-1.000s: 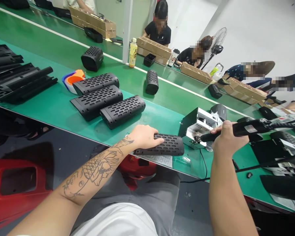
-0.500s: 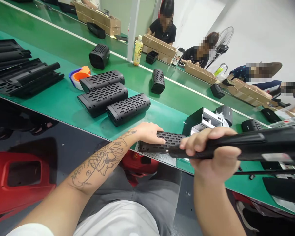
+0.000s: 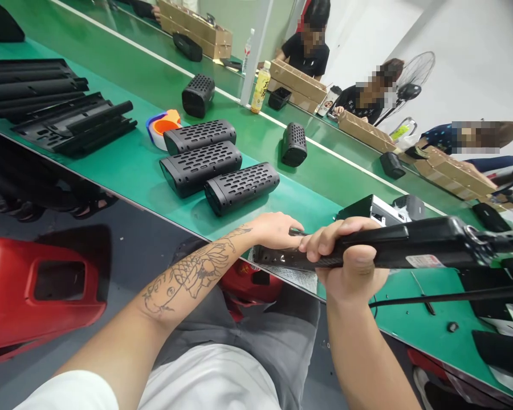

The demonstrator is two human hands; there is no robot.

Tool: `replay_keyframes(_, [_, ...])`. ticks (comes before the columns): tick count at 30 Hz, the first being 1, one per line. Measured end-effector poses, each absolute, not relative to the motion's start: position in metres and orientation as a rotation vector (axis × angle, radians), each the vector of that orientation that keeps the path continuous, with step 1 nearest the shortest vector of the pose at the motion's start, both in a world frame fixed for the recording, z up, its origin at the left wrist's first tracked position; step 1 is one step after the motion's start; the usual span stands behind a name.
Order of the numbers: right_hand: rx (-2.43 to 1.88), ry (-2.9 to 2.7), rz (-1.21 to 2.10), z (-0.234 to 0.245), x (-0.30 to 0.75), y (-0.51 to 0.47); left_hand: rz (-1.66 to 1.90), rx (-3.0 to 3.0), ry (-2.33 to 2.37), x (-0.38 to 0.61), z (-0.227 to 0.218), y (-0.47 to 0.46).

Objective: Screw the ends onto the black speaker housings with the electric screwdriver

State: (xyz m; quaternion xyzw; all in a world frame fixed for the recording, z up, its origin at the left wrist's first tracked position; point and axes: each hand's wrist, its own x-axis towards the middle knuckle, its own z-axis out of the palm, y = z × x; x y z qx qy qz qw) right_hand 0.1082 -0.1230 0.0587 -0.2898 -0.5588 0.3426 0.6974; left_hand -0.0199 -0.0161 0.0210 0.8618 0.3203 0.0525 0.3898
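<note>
My left hand (image 3: 276, 229) grips a black perforated speaker housing (image 3: 277, 257) from above, at the near edge of the green bench. The housing lies on a clear plastic sheet (image 3: 304, 279), its far part hidden by my hands. Wrapped around a black electric screwdriver (image 3: 423, 242), my right hand (image 3: 350, 250) holds it almost level, with its front end pointing left at the housing's near side. The screwdriver's tip is not clearly visible. A cable runs from its back end.
Several finished-looking perforated housings (image 3: 243, 185) stand beyond my left hand, near an orange and white tape dispenser (image 3: 165, 126). Long black shells (image 3: 77, 122) are stacked at left. A white-and-black box (image 3: 371, 209) sits behind the screwdriver. Co-workers (image 3: 310, 51) sit across the bench.
My right hand has brought the screwdriver left and closer to my left hand, covering more of the housing. The view has shifted, so the bench items appear further right.
</note>
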Motion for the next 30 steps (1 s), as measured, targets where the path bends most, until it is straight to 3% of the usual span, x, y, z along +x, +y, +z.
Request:
replay_keyframes(7, [-0.677,-1.281,0.729,0.053,0.107,-0.120,0.263,2.142,0.788,-0.018,0.010,-0.014])
replay_keyframes(13, [-0.652,-1.241,0.749,0.050,0.106,-0.122,1.180,2.107,0.488,-0.039,-0.045,-0.029])
replay_keyframes(15, [-0.648,-1.236,0.766,0.049,0.106,-0.122,1.337,2.182,0.455,-0.054,-0.063,-0.045])
replay_keyframes(30, [-0.675,-1.261,0.779,0.054,0.108,-0.124,1.285,2.178,0.539,-0.062,-0.112,-0.072])
